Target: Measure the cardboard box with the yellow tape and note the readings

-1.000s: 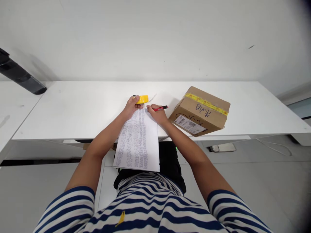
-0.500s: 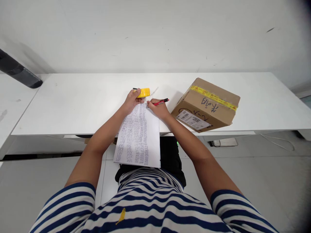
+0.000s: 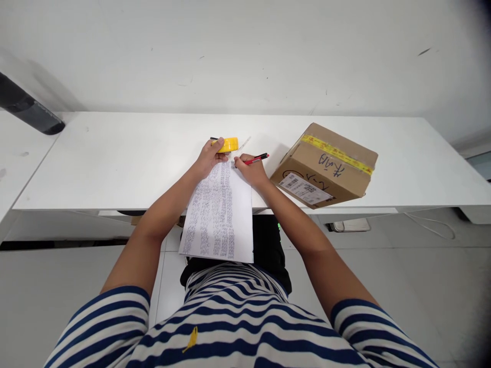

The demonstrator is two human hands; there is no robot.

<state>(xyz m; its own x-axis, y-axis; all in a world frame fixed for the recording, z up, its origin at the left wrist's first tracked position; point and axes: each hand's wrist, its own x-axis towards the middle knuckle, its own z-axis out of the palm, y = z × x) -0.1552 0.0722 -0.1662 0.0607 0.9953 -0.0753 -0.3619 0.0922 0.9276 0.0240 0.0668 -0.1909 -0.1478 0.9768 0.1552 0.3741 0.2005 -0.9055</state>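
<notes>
A yellow roll of tape is gripped in my left hand, above the top end of a sheet of paper. Columns of dense handwriting cover much of that white paper, whose lower part hangs over the desk edge toward my lap. My right hand is closed around a red and black pen, its writing end at the paper's upper right. Something dark and thin pokes out behind the tape roll; I cannot make out what it is. The pen tip itself is too small to see clearly.
A cardboard box with yellow tape, a shipping label and black marker writing stands right of my right hand on the white desk. A thin clear strip lies beyond my hands. A dark cylinder stands at the far left.
The view has shifted very slightly. Both hands keep nearly the same place, with the tape roll and the pen still held.
</notes>
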